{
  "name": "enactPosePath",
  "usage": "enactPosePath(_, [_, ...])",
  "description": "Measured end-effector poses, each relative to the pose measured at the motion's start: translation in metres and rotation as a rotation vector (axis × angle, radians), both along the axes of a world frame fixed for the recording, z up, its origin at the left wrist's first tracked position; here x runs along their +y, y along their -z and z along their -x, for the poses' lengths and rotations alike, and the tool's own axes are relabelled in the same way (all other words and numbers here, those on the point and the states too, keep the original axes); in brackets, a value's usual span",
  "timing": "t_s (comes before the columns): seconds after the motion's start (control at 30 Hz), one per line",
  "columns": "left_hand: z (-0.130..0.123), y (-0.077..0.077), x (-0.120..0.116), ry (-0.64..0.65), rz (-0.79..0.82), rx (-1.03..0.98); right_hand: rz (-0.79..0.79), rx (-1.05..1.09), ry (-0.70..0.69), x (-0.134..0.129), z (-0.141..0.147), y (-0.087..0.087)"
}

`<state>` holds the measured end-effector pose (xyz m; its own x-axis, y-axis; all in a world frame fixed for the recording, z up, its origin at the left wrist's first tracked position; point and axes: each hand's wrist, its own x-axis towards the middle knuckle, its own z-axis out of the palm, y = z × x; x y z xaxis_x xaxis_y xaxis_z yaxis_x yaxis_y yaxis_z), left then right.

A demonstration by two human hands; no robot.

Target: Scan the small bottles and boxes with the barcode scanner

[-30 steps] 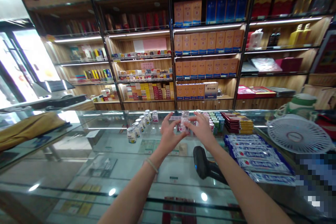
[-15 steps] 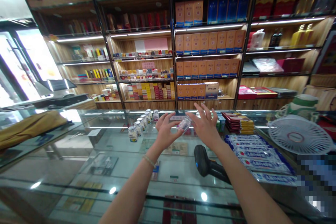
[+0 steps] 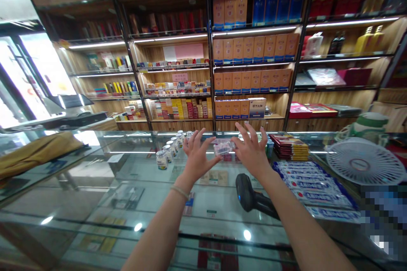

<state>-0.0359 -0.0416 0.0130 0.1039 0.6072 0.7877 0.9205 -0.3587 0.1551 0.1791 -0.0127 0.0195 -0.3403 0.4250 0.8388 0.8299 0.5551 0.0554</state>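
A small see-through jar (image 3: 223, 148) with pale pinkish contents and a printed label lies on its side above the glass counter. My right hand (image 3: 252, 152) pinches its right end between thumb and forefinger, the other fingers raised. To its left, my left hand (image 3: 197, 154) is open with fingers spread, its thumb close below the jar; it seems to hold nothing. A row of small white-capped jars (image 3: 162, 160) runs back along the counter beyond my left hand. Below my right hand a black handheld barcode scanner (image 3: 246, 194) lies on the glass.
Blue-and-white packets (image 3: 314, 186) and a stack of red and yellow packets (image 3: 291, 147) lie to the right. Behind them stand a white fan (image 3: 365, 163) and a green-lidded jug (image 3: 369, 125). A mustard-coloured cloth (image 3: 38, 152) lies at left. Stocked shelves (image 3: 251, 67) fill the back wall.
My left hand has let go of the jar, spreading its fingers and drawing slightly left. The jar has turned from tilted to nearly level, held in my right hand.
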Motion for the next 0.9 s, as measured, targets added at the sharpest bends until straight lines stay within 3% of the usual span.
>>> enactPosePath(0.27, [-0.001,-0.003,-0.003,-0.041,-0.052,0.079,0.030,-0.022,-0.005,-0.004,0.002,-0.001])
enactPosePath(0.73, [0.004,-0.004,-0.004,0.021,-0.066,0.073,0.050,-0.157,-0.013,-0.022,-0.002,-0.024])
enactPosePath(0.9, [0.001,-0.001,-0.003,0.030,-0.055,0.052,0.160,-0.081,0.009,-0.045,-0.026,-0.011])
